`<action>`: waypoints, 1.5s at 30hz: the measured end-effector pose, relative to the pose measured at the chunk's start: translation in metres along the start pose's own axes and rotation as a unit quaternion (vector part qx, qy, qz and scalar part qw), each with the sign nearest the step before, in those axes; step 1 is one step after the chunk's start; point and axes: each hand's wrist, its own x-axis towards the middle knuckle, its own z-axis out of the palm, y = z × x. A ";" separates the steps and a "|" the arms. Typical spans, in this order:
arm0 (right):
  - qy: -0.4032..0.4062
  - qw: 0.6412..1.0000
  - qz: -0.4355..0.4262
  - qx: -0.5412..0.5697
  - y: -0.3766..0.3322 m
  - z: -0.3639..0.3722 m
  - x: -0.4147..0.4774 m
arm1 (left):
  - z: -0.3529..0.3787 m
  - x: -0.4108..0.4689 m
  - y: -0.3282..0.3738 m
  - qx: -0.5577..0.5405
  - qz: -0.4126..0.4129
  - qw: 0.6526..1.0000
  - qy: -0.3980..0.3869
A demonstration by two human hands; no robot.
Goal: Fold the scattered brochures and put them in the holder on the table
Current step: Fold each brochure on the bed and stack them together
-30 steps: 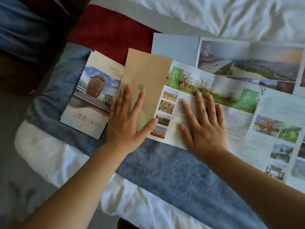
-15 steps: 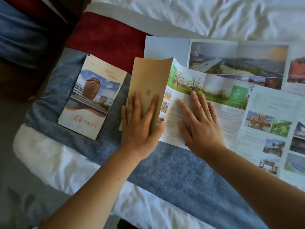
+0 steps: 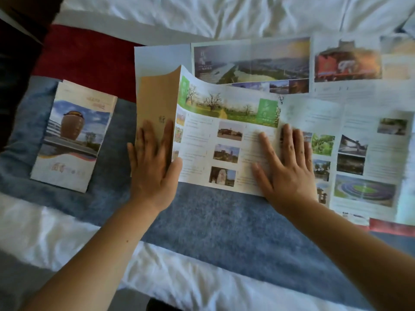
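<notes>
An unfolded brochure with green headers and small photos [image 3: 224, 135] lies on the blue runner. Its tan left panel [image 3: 157, 102] is turned over and stands partly raised. My left hand [image 3: 152, 158] presses flat on that tan panel, thumb at the fold. My right hand [image 3: 285, 162] lies flat with spread fingers on the brochure's right edge. A folded brochure with a brown jar on its cover [image 3: 71, 135] rests to the left. More open brochures lie behind [image 3: 251, 61] and to the right [image 3: 363, 153]. No holder is in view.
Everything lies on a bed with a blue runner [image 3: 213, 221] over white bedding [image 3: 247, 16]. A red cloth [image 3: 85, 59] sits at the upper left. The bed's near edge runs along the bottom left.
The tan panel has swung further right over the brochure, and my left hand moved right with it. My right hand slid right to the brochure's far edge.
</notes>
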 end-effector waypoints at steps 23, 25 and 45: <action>0.064 0.998 0.013 0.001 0.095 -0.012 -0.027 | 0.060 -0.019 0.133 -0.014 0.110 0.993 -0.038; 0.058 0.998 0.004 0.010 0.102 -0.008 -0.031 | 0.067 -0.020 0.142 -0.014 0.112 0.993 -0.040; 0.077 0.997 0.005 0.030 0.104 0.009 -0.031 | 0.095 0.020 0.141 0.181 0.097 0.979 -0.003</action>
